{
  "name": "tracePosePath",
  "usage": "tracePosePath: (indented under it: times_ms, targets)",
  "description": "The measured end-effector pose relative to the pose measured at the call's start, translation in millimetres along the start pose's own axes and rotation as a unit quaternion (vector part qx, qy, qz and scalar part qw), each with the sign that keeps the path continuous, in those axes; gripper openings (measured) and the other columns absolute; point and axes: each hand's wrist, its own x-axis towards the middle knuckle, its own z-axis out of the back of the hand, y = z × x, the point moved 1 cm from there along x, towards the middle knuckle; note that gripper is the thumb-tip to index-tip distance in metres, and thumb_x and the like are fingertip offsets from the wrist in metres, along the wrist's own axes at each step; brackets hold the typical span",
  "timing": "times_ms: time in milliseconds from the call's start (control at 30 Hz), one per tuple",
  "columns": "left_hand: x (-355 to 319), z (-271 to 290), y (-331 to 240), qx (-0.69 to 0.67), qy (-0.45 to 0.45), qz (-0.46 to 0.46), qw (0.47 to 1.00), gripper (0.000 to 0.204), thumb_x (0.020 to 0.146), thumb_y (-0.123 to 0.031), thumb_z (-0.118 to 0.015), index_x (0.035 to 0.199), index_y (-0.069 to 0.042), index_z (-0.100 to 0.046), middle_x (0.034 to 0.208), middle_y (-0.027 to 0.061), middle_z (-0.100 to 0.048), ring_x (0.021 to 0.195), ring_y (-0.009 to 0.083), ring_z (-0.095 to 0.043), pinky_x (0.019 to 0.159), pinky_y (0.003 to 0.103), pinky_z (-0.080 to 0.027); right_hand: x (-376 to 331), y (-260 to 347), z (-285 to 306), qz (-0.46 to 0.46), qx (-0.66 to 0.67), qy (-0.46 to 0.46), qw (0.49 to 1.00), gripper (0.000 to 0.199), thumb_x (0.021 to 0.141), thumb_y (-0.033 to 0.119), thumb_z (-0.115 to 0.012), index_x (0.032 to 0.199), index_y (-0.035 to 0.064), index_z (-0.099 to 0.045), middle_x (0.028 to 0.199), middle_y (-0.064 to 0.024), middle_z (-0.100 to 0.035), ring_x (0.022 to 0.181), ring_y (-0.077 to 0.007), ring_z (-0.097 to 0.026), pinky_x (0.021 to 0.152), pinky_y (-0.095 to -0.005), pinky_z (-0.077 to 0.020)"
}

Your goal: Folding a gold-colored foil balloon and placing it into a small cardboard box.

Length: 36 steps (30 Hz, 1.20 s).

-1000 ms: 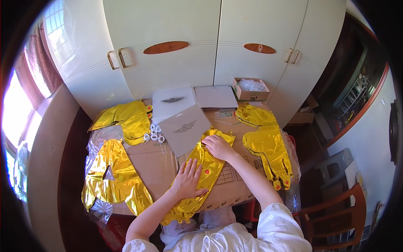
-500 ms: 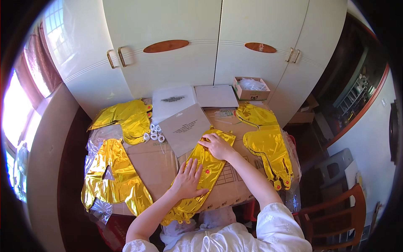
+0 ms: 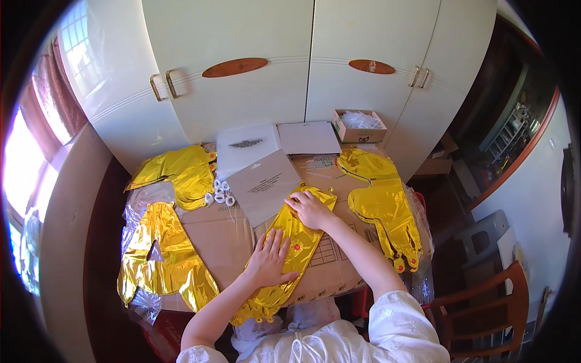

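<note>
A flat gold foil balloon (image 3: 292, 233) lies slantwise on the cardboard in front of me, its lower end at the table's near edge. A small red spot marks its middle. My left hand (image 3: 269, 260) rests flat across its lower half, fingers stretched out and spread. Higher up, my right hand (image 3: 310, 210) is bent over the foil beside the grey card, thumb and fingers drawn together on the balloon. The grey printed card (image 3: 263, 184) touches the balloon's upper left side.
More flat gold balloons lie around: one at the far left (image 3: 175, 172), an A-shaped one (image 3: 163, 260) at the near left, another on the right (image 3: 384, 209). White ring-like pieces (image 3: 223, 195) sit by the card. A box (image 3: 361, 128) of clear strips stands behind, before white cabinets.
The view has shifted slightly. Both hands keep their places on the balloon, with no clear movement.
</note>
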Motion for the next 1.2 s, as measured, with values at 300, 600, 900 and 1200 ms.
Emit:
tracePosePath:
  times_ms: [300,600,900,1200]
  targets:
    - [0,1,0,-0.011,-0.008,-0.005,1.000,0.101,0.084,-0.075,-0.045,0.144,0.006,-0.037,0.149,0.0314,-0.034,0.144,0.0457,-0.024,0.118,0.054,-0.015,-3,-3,3,-0.020,0.099,-0.083,0.991,0.046,0.090,0.007,-0.056,0.135,0.0042,-0.048,0.122,-0.0164,-0.057,0.115,-0.0353,-0.054,0.100,-0.0436,-0.0447]
    - [1,-1,-2,-0.003,-0.017,-0.003,1.000,0.101,0.085,-0.075,-0.043,0.145,0.005,-0.036,0.151,0.0311,-0.031,0.144,0.0451,-0.023,0.118,0.053,-0.014,-46,-50,34,-0.414,0.208,-0.207,0.862,0.066,0.086,0.014,-0.068,0.141,0.0062,-0.034,0.139,-0.0207,-0.041,0.125,-0.0319,-0.046,0.097,-0.0436,-0.0447]
    - [0,0,-4,0.007,-0.025,-0.001,1.000,0.099,0.084,-0.074,-0.046,0.145,0.004,-0.037,0.149,0.0320,-0.033,0.143,0.0455,-0.026,0.117,0.055,-0.017,-61,-7,50,-0.526,0.577,-0.107,0.615,0.083,0.082,0.014,-0.074,0.148,0.0052,-0.023,0.129,-0.0133,-0.053,0.111,-0.0193,-0.055,0.088,-0.0330,-0.0485]
    - [-4,-4,-1,0.009,-0.034,0.008,0.999,0.100,0.084,-0.074,-0.045,0.145,0.004,-0.037,0.150,0.0316,-0.032,0.143,0.0458,-0.025,0.117,0.055,-0.016,-56,47,62,-0.531,0.600,-0.233,0.552,0.079,0.082,0.005,-0.071,0.147,0.0022,-0.025,0.141,-0.0183,-0.040,0.123,-0.0269,-0.050,0.100,-0.0410,-0.0446]
